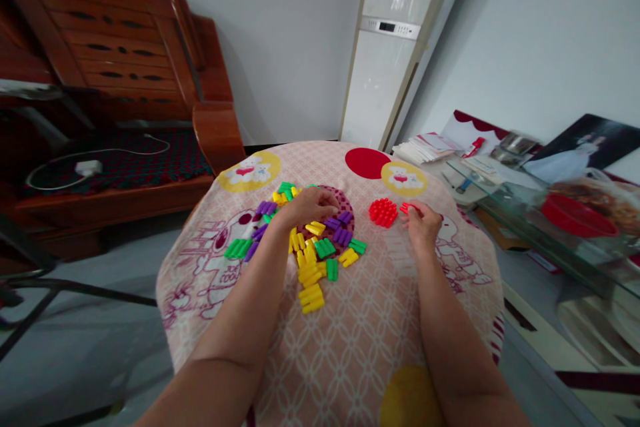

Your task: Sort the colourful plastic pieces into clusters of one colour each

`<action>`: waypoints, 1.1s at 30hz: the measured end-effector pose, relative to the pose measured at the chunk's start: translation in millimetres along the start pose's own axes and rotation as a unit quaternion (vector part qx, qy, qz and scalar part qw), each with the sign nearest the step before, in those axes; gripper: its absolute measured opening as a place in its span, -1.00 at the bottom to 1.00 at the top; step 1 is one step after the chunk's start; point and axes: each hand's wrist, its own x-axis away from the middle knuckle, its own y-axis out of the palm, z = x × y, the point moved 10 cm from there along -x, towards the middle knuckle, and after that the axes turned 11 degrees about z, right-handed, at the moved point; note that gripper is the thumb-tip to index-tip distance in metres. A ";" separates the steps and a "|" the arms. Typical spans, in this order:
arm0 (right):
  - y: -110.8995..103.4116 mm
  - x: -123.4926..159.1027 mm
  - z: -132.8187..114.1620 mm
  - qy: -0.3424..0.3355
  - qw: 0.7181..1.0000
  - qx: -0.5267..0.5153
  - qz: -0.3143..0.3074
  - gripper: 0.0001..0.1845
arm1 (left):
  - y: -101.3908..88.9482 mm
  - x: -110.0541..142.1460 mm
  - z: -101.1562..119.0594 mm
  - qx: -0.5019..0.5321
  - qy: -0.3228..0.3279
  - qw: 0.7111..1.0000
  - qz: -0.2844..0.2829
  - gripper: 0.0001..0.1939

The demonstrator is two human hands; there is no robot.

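My left hand [316, 204] is over a loose spread of plastic building blocks, its fingers apart and slightly bent, with nothing visible in them. Nearest its fingertips lie purple blocks [343, 235] and a yellow block [315, 228]. Green blocks [325, 247] and more yellow blocks [311, 298] are scattered toward me, partly behind my left forearm. My right hand [423, 221] pinches a small red block [407, 208] between thumb and fingers. Just left of it, a tight cluster of red blocks [383, 212] sits on the patterned tablecloth [360, 327].
A wooden bench [120, 67] stands at the left, with a white charger and cable [89, 168] on its seat. To the right, a glass-topped table [530, 213] carries papers, a red bowl [579, 215] and a photo [590, 147]. A tall white cabinet-like unit [375, 80] stands behind.
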 end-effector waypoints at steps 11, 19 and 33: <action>4.2 -4.9 -0.3 -0.011 0.993 -0.119 0.016 -0.58 | -113.8 29.4 -3.6 0.141 -0.016 0.924 0.356 -0.74; 3.8 2.5 -22.9 -0.149 0.978 0.149 -0.004 -0.69 | -207.4 115.4 8.9 0.303 0.011 0.686 0.661 -0.89; 1.6 4.8 -32.9 -0.179 0.960 0.213 0.024 -0.61 | -219.7 159.2 80.9 0.324 0.127 0.650 0.676 -0.89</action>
